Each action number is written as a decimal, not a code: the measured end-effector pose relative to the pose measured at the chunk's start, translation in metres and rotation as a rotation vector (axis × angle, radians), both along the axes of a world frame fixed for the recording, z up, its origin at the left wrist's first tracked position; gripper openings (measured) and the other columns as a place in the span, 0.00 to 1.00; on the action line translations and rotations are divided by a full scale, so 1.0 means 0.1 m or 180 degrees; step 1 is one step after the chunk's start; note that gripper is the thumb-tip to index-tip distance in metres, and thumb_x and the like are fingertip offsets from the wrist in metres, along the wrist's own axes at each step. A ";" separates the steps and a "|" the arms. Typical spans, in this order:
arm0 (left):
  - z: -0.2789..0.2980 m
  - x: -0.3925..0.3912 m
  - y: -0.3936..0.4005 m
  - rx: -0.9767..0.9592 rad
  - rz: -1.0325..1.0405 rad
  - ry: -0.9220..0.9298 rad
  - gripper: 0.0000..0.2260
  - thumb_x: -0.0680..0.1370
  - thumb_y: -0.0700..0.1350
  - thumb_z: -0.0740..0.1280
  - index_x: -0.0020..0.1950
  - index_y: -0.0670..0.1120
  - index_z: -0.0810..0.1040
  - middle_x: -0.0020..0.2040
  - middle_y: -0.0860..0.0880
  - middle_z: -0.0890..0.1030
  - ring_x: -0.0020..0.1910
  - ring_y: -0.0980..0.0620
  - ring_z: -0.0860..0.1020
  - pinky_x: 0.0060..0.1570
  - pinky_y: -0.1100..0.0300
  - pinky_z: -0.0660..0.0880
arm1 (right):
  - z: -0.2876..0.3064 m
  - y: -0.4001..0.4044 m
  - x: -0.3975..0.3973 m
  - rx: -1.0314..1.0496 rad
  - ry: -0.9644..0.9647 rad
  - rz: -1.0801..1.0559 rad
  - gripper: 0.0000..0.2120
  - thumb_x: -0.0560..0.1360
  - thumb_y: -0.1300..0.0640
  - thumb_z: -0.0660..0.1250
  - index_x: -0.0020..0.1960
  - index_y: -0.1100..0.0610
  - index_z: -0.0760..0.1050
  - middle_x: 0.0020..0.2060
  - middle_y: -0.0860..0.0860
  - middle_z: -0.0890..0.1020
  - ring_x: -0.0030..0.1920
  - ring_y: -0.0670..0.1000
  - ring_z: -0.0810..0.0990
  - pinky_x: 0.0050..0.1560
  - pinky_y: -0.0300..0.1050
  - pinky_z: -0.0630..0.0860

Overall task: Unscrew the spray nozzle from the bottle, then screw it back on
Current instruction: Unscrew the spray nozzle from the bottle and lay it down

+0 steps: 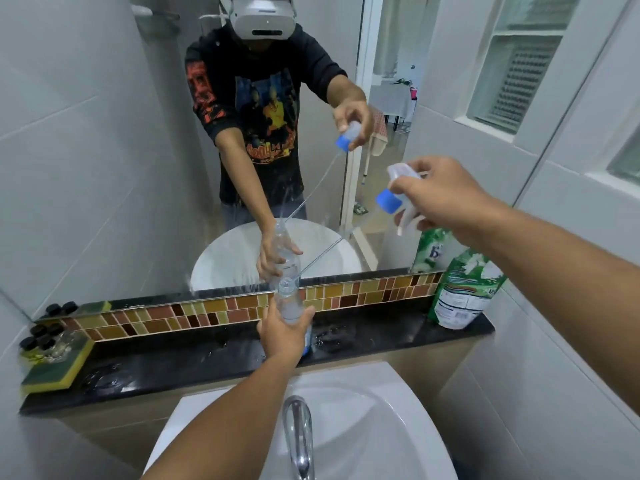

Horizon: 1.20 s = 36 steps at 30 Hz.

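A clear plastic bottle stands upright on the dark shelf under the mirror, its neck uncapped. My left hand grips its lower body. My right hand holds the spray nozzle, white with a blue screw collar, raised well up and to the right of the bottle. The nozzle's thin clear dip tube slants down from the collar, and its lower end sits at the bottle's mouth. The mirror repeats both hands, the bottle and the nozzle.
A green refill pouch leans at the shelf's right end. A yellow-green sponge carrying small black-capped jars sits at the left end. Below are the white basin and a chrome tap. Water puddles wet the shelf.
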<state>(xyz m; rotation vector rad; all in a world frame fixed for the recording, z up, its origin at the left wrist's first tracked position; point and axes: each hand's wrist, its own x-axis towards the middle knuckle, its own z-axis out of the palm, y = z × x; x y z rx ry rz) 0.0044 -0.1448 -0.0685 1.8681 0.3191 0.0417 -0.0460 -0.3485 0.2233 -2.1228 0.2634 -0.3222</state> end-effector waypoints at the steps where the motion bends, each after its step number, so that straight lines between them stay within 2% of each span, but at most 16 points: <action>1: 0.00 0.00 -0.01 0.0002 0.0003 -0.0011 0.38 0.72 0.59 0.80 0.79 0.51 0.71 0.71 0.46 0.76 0.72 0.42 0.73 0.69 0.38 0.75 | -0.05 -0.12 -0.04 0.0139 -0.0010 -0.0078 0.05 0.78 0.55 0.69 0.53 0.52 0.79 0.45 0.58 0.85 0.37 0.56 0.88 0.29 0.44 0.76; 5: -0.01 -0.01 0.00 -0.0018 -0.0012 -0.0016 0.39 0.72 0.58 0.80 0.79 0.51 0.70 0.72 0.46 0.76 0.73 0.41 0.73 0.70 0.37 0.75 | -0.57 -0.55 -0.13 0.0885 0.0169 -0.0376 0.03 0.80 0.58 0.68 0.53 0.55 0.78 0.49 0.63 0.83 0.37 0.58 0.89 0.28 0.45 0.78; 10: -0.02 -0.03 -0.02 0.0025 0.0078 0.0037 0.40 0.72 0.60 0.79 0.80 0.50 0.69 0.74 0.45 0.73 0.74 0.41 0.72 0.70 0.38 0.75 | -1.59 -0.73 -0.26 0.2142 0.0581 -0.0807 0.02 0.83 0.58 0.66 0.54 0.56 0.75 0.52 0.64 0.82 0.37 0.54 0.89 0.26 0.43 0.80; 14: -0.01 -0.05 -0.03 -0.0003 0.0073 0.0016 0.39 0.73 0.60 0.79 0.80 0.50 0.68 0.75 0.46 0.74 0.75 0.42 0.72 0.72 0.37 0.73 | -2.22 -0.65 -0.28 0.2855 0.0993 -0.0933 0.09 0.84 0.59 0.64 0.64 0.56 0.74 0.53 0.61 0.83 0.42 0.55 0.87 0.35 0.48 0.81; 18: 0.00 -0.05 -0.02 0.0028 0.0039 0.0002 0.40 0.74 0.59 0.78 0.81 0.49 0.67 0.75 0.45 0.75 0.76 0.41 0.72 0.74 0.37 0.72 | -2.56 -0.48 -0.18 0.3332 0.1343 -0.0973 0.09 0.83 0.59 0.64 0.64 0.55 0.73 0.52 0.63 0.82 0.46 0.57 0.86 0.40 0.51 0.82; 22: 0.03 -0.07 -0.01 0.0026 -0.0059 0.0111 0.43 0.75 0.61 0.77 0.84 0.51 0.60 0.79 0.44 0.70 0.75 0.41 0.73 0.74 0.42 0.72 | -2.80 -0.29 -0.01 0.3237 0.1678 -0.0761 0.08 0.83 0.61 0.65 0.61 0.60 0.72 0.52 0.64 0.83 0.47 0.59 0.86 0.50 0.55 0.84; 24: 0.04 -0.08 0.01 0.0084 -0.0106 0.0111 0.44 0.75 0.62 0.76 0.85 0.52 0.58 0.80 0.45 0.69 0.77 0.42 0.71 0.75 0.43 0.70 | -2.90 -0.22 0.07 0.3006 0.1784 -0.0717 0.09 0.82 0.64 0.65 0.62 0.62 0.72 0.55 0.64 0.80 0.44 0.59 0.85 0.46 0.52 0.84; 25: 0.04 -0.08 0.02 0.0115 -0.0128 0.0119 0.44 0.75 0.63 0.75 0.85 0.51 0.58 0.80 0.45 0.69 0.78 0.42 0.70 0.76 0.42 0.70 | -2.95 -0.18 0.11 0.2835 0.1812 -0.0712 0.10 0.81 0.65 0.65 0.62 0.64 0.73 0.54 0.63 0.80 0.42 0.58 0.84 0.42 0.50 0.84; 26: 0.03 -0.07 0.01 0.0132 -0.0142 0.0133 0.45 0.75 0.63 0.75 0.85 0.51 0.58 0.80 0.45 0.70 0.78 0.42 0.70 0.77 0.40 0.69 | -3.00 -0.15 0.15 0.2639 0.1830 -0.0715 0.10 0.81 0.64 0.66 0.61 0.66 0.74 0.48 0.62 0.82 0.38 0.57 0.84 0.39 0.47 0.82; 28: 0.02 -0.07 0.01 0.0121 -0.0135 0.0144 0.44 0.75 0.63 0.75 0.84 0.50 0.59 0.79 0.45 0.71 0.78 0.42 0.71 0.76 0.40 0.70 | -3.06 -0.08 0.21 0.2263 0.1899 -0.0753 0.15 0.81 0.54 0.67 0.57 0.67 0.77 0.32 0.58 0.84 0.31 0.55 0.80 0.34 0.45 0.77; 29: 0.02 -0.07 0.01 0.0104 -0.0128 0.0134 0.43 0.75 0.62 0.76 0.84 0.50 0.59 0.78 0.46 0.72 0.77 0.42 0.72 0.76 0.41 0.71 | -3.09 -0.05 0.24 0.2069 0.1942 -0.0776 0.19 0.81 0.49 0.67 0.56 0.66 0.78 0.30 0.58 0.83 0.30 0.54 0.78 0.33 0.46 0.75; 30: 0.01 -0.07 0.00 0.0086 -0.0127 0.0132 0.43 0.75 0.61 0.76 0.84 0.51 0.59 0.78 0.46 0.73 0.76 0.42 0.73 0.75 0.41 0.71 | -3.11 -0.04 0.28 0.1863 0.1966 -0.0781 0.22 0.81 0.46 0.66 0.56 0.66 0.78 0.32 0.58 0.83 0.31 0.55 0.78 0.35 0.47 0.75; 33: 0.00 -0.07 0.00 0.0089 -0.0139 0.0103 0.41 0.76 0.61 0.76 0.83 0.52 0.60 0.77 0.47 0.73 0.75 0.43 0.74 0.75 0.40 0.72 | -3.19 -0.03 0.35 0.1229 0.1956 -0.0683 0.23 0.82 0.43 0.64 0.57 0.64 0.79 0.46 0.60 0.84 0.47 0.61 0.84 0.49 0.54 0.79; 36: 0.00 -0.07 0.00 0.0096 -0.0161 0.0037 0.41 0.76 0.59 0.76 0.83 0.52 0.59 0.78 0.47 0.73 0.76 0.44 0.72 0.76 0.41 0.70 | -3.24 -0.03 0.40 0.0739 0.1920 -0.0449 0.15 0.83 0.51 0.64 0.59 0.62 0.80 0.49 0.58 0.83 0.48 0.59 0.81 0.45 0.48 0.74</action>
